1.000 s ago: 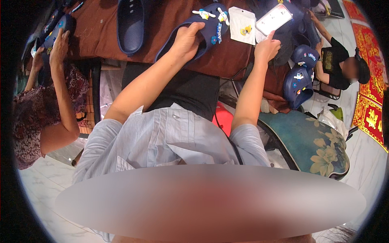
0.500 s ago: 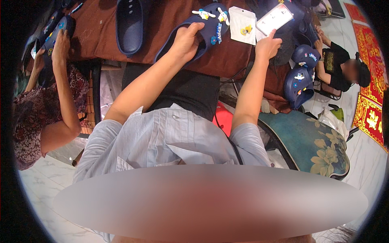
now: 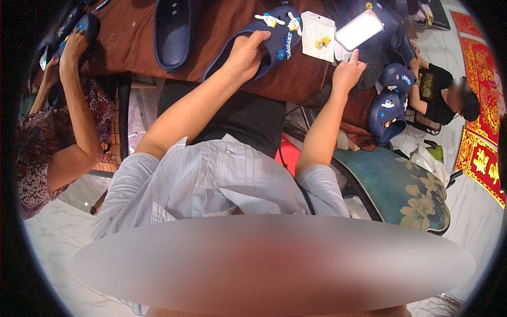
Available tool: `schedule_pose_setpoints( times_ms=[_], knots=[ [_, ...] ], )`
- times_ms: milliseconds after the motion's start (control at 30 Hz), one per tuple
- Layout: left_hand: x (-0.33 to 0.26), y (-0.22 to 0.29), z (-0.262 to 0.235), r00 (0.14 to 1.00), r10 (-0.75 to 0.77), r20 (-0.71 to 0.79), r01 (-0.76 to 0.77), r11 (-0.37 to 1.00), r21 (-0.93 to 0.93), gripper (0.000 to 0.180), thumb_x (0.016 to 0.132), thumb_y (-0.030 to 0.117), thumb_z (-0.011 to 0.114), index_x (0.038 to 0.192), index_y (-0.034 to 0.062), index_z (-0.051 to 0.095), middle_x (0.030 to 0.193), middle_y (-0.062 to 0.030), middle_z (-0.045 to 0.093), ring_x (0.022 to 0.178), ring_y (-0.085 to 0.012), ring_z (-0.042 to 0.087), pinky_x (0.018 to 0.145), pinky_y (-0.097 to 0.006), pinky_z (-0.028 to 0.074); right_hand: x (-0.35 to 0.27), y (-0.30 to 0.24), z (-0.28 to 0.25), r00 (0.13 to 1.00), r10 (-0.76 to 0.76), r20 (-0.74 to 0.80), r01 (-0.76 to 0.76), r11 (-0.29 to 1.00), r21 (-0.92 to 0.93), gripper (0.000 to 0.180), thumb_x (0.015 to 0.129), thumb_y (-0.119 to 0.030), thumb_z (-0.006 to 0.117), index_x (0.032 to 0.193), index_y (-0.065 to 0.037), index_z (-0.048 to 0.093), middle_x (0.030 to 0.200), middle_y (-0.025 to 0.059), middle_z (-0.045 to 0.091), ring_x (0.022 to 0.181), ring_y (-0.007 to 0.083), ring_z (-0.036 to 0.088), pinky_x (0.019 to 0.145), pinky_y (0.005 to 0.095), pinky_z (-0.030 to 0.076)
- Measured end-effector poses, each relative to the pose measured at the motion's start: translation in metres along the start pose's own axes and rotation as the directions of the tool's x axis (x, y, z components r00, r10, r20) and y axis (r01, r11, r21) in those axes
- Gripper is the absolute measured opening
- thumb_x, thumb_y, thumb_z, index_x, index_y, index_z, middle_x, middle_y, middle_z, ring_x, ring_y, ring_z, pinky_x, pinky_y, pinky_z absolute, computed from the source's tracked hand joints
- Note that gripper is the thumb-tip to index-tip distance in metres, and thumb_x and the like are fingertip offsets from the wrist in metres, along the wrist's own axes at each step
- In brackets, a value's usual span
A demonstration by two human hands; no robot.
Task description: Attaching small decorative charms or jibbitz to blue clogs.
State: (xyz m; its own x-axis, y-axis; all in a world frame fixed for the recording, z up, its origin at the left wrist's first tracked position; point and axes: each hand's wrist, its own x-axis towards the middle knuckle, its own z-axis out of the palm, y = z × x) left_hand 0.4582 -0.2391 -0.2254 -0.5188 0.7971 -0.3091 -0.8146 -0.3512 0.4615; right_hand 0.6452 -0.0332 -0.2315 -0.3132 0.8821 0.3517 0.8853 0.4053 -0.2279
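Note:
A navy clog with white, blue and lettered charms on its upper lies tilted over the table's near edge. My left hand is closed around it, its thumb along the rim of the foot opening and its fingers inside. At the right, my right hand holds nothing. Its index finger stretches to the lower edge of a phone, whose screen glows plain white; whether the fingertip touches it I cannot tell. Between clog and phone lies a clear-white packet with a small yellow charm in it.
Another navy clog lies on the brown cloth. Two charm-covered clogs sit at the table's right edge. A co-worker at left handles a clog; another person sits at far right. A teal flowered chair stands beside me.
The phone's screen has gone from showing a few small marks to plain white. My right hand has drawn back slightly toward me. My left hand keeps its grip on the clog.

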Motion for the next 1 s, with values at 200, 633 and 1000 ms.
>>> schedule_pose_setpoints(
  times_ms=[200, 633, 1000],
  knots=[
    [-0.001, -0.001, 0.000, 1.000, 0.005, 0.009, -0.005, 1.000, 0.025, 0.028, 0.085, 0.009, 0.062, 0.107, -0.0071, 0.057, 0.105, -0.0110, 0.062, 0.096, -0.0191, 0.060, 0.088, -0.033, 0.047, -0.010, -0.002, -0.009, 0.970, -0.186, -0.159, 0.205, 0.972, 0.116, 0.046, 0.086, -0.003, 0.054, 0.132, -0.003, 0.051, 0.096, 0.0165, 0.051, 0.090, 0.0290, 0.055, 0.081, 0.0378, 0.045],
    [-0.001, -0.001, 0.009, 0.995, -0.045, 0.084, 0.038, 0.996, 0.086, 0.032, 0.087, 0.011, 0.059, 0.111, -0.0099, 0.053, 0.110, -0.0156, 0.061, 0.101, -0.0246, 0.061, 0.093, -0.039, 0.049, -0.076, -0.142, -0.291, 0.309, -0.224, -0.924, 0.685, -0.622, 0.380, 0.047, 0.095, -0.029, 0.048, 0.052, -0.011, 0.047, 0.055, -0.0010, 0.047, 0.048, 0.0138, 0.045, 0.110, 0.0398, 0.027],
    [-0.007, 0.008, 0.013, 1.000, -0.003, 0.025, 0.002, 0.998, 0.057, 0.032, 0.088, 0.007, 0.055, 0.115, -0.0093, 0.051, 0.114, -0.0153, 0.058, 0.105, -0.0244, 0.059, 0.094, -0.040, 0.048, -0.074, -0.114, -0.315, 0.110, -0.455, -0.884, 0.653, -0.637, 0.410, 0.034, 0.084, 0.000, 0.049, 0.051, -0.008, 0.050, 0.055, -0.0005, 0.053, 0.061, 0.0167, 0.061, 0.099, 0.0299, 0.041]
  ],
)
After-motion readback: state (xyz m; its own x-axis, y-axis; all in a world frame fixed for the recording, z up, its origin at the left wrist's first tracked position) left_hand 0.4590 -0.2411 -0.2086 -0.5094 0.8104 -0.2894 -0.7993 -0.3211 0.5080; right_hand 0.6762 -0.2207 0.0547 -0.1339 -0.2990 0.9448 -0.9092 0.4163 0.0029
